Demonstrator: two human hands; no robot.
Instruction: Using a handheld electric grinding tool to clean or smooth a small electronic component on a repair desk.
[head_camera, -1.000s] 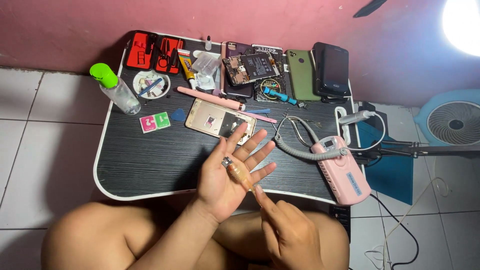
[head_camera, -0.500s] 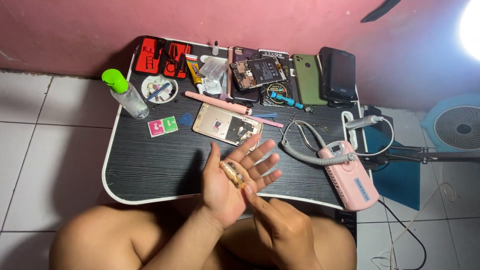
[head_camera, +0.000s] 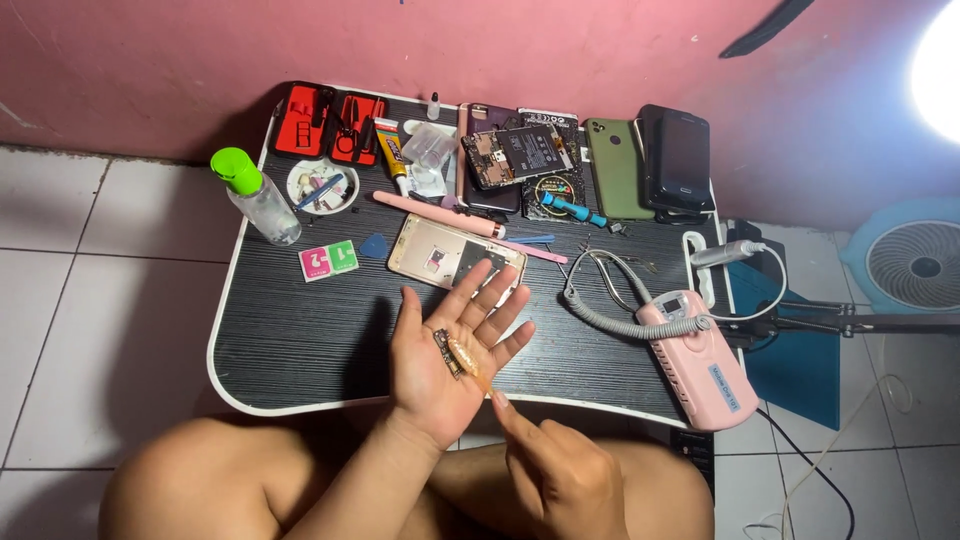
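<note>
We looked down over a small black table set on a tiled floor, our knees showing below its near edge. Our left hand lay palm up above that near edge, fingers spread wide and gripping nothing. On the palm rested a small flat part, dark at one end and pale amber at the other; it may have been a thin ribbon strip, though the view was too small for us to be sure. Its long axis ran on a slant, from the upper left of the palm down toward the lower right. Our right hand sat lower and to the right, loosely curled, with its forefinger stretched out so the tip met the lower right end of the part. So the right hand was the nearer mover, and the part lay up and left of that fingertip.

Just beyond the fingers lay an opened phone back. A pink tool box with a coiled cord stood to the right, a green-capped bottle far left. Bare tabletop stretched to the left of the palm.
</note>
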